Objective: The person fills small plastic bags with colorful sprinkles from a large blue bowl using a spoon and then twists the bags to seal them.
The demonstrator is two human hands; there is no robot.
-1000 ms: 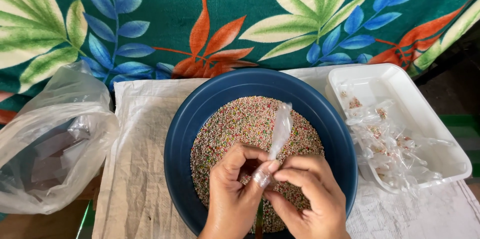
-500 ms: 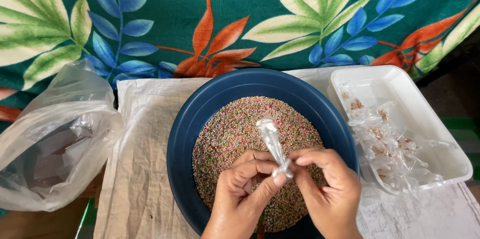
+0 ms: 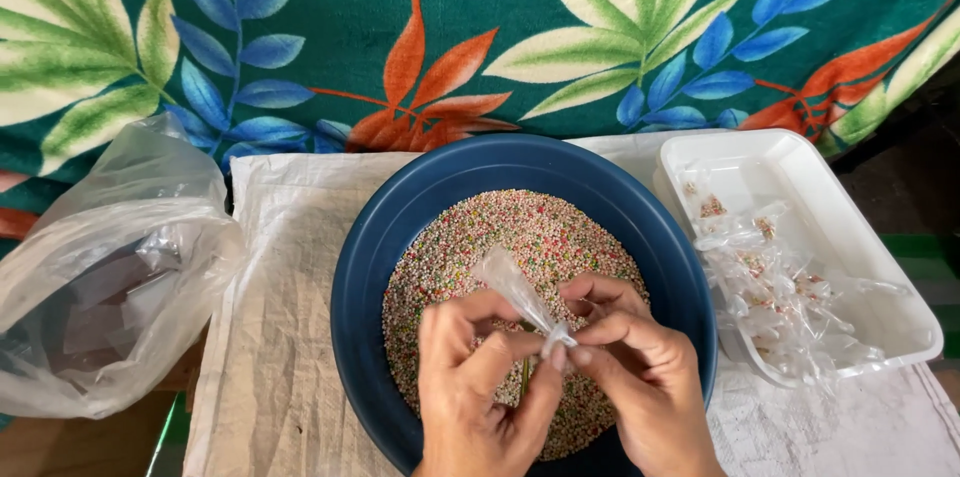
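A dark blue bowl (image 3: 400,207) holds a heap of tiny multicoloured beads (image 3: 530,237). Over the beads, my left hand (image 3: 475,387) and my right hand (image 3: 635,377) pinch the same small clear plastic packet (image 3: 515,287) between thumbs and fingertips. The packet's free end sticks up and to the left, twisted thin where my fingers meet. Something thin and green shows just under my fingers; I cannot tell what it is.
A white tray (image 3: 860,237) at the right holds several small filled clear packets (image 3: 770,287). A large crumpled clear plastic bag (image 3: 110,277) lies at the left. A white woven sheet (image 3: 275,337) covers the table, with a green leaf-patterned cloth (image 3: 480,27) behind.
The packet's free end has swung from leaning right to leaning left while both hands keep pinching it. My hands have stayed over the bowl.
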